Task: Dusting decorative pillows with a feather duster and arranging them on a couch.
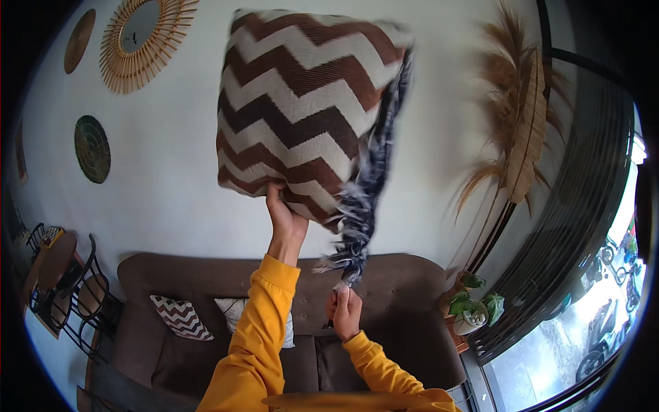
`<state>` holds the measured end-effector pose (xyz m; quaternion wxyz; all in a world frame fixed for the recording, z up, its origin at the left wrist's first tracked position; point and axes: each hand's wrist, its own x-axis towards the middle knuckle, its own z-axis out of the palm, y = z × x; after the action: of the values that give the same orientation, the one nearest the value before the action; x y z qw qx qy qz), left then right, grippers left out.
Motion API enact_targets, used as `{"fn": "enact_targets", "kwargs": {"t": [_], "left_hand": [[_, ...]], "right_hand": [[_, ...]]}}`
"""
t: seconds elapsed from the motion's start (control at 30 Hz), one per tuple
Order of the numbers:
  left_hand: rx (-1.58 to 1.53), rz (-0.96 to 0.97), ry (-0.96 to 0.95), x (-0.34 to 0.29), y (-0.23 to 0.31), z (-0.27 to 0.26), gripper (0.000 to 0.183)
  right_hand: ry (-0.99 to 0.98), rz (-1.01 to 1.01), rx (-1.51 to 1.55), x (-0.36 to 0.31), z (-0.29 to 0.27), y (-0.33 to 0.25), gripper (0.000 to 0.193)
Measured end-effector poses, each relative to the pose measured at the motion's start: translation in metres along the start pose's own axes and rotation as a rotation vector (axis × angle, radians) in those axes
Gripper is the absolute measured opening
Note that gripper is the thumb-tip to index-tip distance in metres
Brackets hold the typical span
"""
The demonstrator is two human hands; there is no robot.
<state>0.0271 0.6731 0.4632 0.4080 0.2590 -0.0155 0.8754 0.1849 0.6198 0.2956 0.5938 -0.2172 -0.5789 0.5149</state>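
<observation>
A brown and cream zigzag cushion (295,89) is raised high in front of the wall. My left hand (287,218) grips its lower edge, the thumb on the front and the other fingers hidden behind it. In my right hand (345,309) is the handle of a fluffy dark blue-grey duster (367,206), the fingers closed round it. The duster's long strands lie along the cushion's right side and look blurred. Yellow sleeves cover both my forearms.
Below stands a brown sofa (199,275) with a zigzag cushion (182,317) and a pale cushion (237,312). Chairs (93,292) and a round table (55,261) are at the left. Potted plants (473,316) and tall dried plumes (525,130) stand by the window at the right.
</observation>
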Motion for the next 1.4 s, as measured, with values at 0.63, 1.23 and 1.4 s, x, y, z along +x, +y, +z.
{"fn": "enact_targets", "kwargs": {"t": [0.63, 1.23, 1.4], "left_hand": [[0.060, -0.074, -0.056, -0.030, -0.020, 0.042, 0.033], [0.243, -0.150, 0.086, -0.101, -0.022, -0.049, 0.038], [0.558, -0.336, -0.313, -0.105, 0.008, -0.094, 0.056]], "right_hand": [[0.024, -0.079, -0.050, 0.016, -0.012, 0.012, 0.039], [0.147, 0.151, 0.481, 0.054, -0.030, -0.044, 0.019], [0.173, -0.235, 0.055, 0.067, -0.059, -0.036, 0.004]]}}
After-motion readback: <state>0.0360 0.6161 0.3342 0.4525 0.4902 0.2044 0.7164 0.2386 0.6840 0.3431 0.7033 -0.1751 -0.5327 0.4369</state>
